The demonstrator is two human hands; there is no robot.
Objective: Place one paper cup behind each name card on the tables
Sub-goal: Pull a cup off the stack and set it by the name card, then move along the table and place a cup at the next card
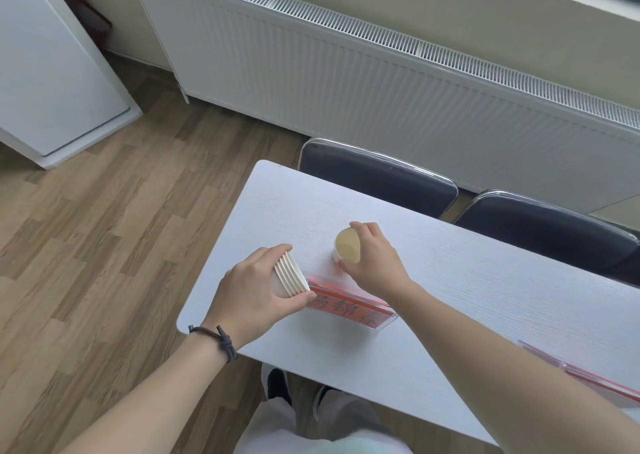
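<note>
A white table carries a red name card in a clear holder near its left end. My right hand grips a single paper cup that stands upright on the table just beyond the card, its mouth facing up. My left hand holds a tilted stack of several nested white paper cups at the card's left end. A second name card lies at the right, partly hidden by my right forearm.
Two dark chairs with chrome frames stand pushed in on the far side of the table. A white radiator runs along the wall behind them. A white cabinet stands at the left on the wood floor.
</note>
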